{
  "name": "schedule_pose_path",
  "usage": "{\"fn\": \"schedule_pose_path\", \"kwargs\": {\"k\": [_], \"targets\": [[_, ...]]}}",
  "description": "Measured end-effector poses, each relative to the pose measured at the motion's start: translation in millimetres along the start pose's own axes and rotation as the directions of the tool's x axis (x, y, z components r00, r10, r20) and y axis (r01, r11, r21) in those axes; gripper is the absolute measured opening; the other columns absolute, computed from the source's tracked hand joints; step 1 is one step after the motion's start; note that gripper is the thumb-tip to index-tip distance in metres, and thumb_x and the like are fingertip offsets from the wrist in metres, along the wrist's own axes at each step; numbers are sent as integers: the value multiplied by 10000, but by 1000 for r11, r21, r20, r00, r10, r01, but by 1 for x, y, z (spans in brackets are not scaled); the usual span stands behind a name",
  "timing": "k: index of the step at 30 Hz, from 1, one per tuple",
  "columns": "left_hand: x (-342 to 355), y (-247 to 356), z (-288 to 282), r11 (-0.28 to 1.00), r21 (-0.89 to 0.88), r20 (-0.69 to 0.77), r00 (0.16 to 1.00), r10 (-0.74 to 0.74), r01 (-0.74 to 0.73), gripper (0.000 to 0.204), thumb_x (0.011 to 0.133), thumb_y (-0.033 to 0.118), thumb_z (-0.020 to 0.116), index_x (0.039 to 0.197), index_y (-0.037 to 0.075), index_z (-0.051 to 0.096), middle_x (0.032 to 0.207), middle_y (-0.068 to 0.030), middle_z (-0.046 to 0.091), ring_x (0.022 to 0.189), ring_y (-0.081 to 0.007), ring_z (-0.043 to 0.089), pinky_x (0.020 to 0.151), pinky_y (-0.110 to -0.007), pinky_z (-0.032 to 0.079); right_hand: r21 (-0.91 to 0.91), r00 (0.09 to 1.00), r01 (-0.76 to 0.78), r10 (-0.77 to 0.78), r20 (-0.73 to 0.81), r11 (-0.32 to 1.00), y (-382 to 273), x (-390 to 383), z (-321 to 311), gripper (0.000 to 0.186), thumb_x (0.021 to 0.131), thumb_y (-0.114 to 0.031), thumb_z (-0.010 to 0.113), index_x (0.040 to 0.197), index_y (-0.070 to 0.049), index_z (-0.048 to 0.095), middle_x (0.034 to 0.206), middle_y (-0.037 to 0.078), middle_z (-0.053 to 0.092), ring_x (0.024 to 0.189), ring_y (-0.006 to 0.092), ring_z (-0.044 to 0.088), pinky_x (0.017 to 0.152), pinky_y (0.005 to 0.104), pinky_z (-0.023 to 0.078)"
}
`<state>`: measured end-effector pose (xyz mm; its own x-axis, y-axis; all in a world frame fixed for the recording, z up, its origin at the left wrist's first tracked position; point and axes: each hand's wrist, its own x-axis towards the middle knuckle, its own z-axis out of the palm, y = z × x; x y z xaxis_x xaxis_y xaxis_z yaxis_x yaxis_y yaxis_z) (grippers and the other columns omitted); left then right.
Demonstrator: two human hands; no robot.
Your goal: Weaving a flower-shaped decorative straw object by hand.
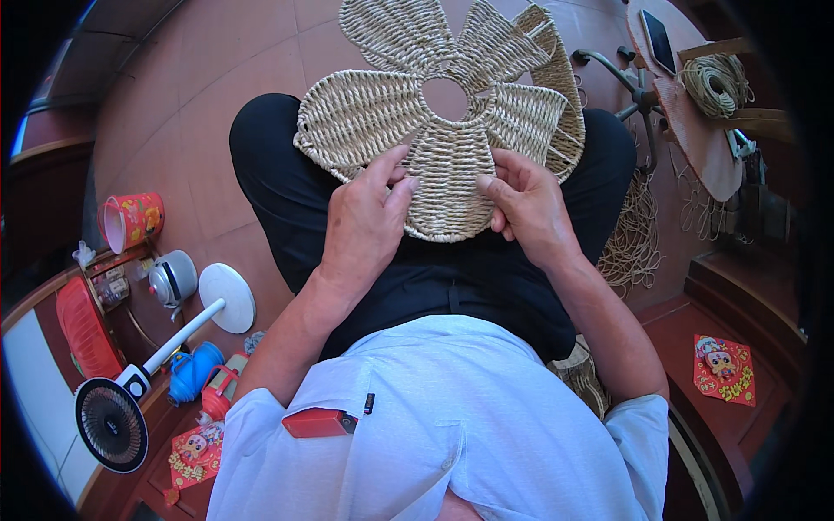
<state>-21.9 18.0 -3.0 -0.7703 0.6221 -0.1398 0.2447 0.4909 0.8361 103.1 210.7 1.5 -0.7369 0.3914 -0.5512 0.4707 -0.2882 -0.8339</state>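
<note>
A woven straw flower-shaped piece (452, 178) rests across my lap, with several broad petals around a round hole. The petals have thick rope-like rims. My left hand (367, 213) pinches the left edge of the nearest petal, thumb on top. On that petal's opposite edge, my right hand (530, 204) is closed, its thumb lying on the weave and its other fingers curled partly out of sight. At the far right, some petals overlap a curved woven part (556, 78) with open strands showing along its edge.
To the right, a coil of cord (717, 84) and a dark phone (658, 41) lie on a tabletop, with loose cord (632, 234) heaped below. A white-stemmed fan (111, 425), a rice cooker (173, 278) and a red patterned bucket (132, 220) stand at left.
</note>
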Motion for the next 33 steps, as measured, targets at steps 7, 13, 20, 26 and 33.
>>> {"fn": "schedule_pose_path", "kwargs": {"k": [7,13,20,26,33], "targets": [[11,-7,2,990,118,136,989,56,-72,384,1019,83,706,1388,-19,679,988,-148,771,796,-203,735,776,-366,586,-138,996,-1,13,84,990,5,10,-5,412,1053,-84,707,1438,49,647,822,-5,668,550,44,531,478,240,444],[21,5,-10,996,52,304,949,-89,77,393,997,59,684,1378,-37,662,985,-159,767,813,-221,725,820,-385,589,-204,993,42,-18,117,978,5,12,-6,377,1028,-81,731,1375,50,661,853,-3,676,575,53,533,500,259,454],[20,-6,-2,995,75,281,959,40,-64,400,981,26,657,1374,-50,644,994,-149,751,845,-211,716,824,-405,581,-99,995,61,-53,89,993,15,10,1,383,1010,-121,787,1348,4,657,902,-34,716,612,7,518,484,215,403],[24,-21,-3,994,26,338,937,89,-103,391,1003,32,655,1387,-43,640,1027,-126,746,791,-176,717,730,-380,590,-134,984,158,-144,110,978,25,14,-1,410,1008,-130,794,1366,-4,638,954,-26,735,629,21,531,493,217,408],[9,11,-6,915,-284,271,939,-210,286,374,1077,83,656,1437,-17,663,1042,-67,769,571,-39,592,453,-232,464,40,996,91,-91,-18,995,12,3,-3,402,1075,-132,701,1441,33,671,978,-3,759,608,7,512,513,207,410]]}}
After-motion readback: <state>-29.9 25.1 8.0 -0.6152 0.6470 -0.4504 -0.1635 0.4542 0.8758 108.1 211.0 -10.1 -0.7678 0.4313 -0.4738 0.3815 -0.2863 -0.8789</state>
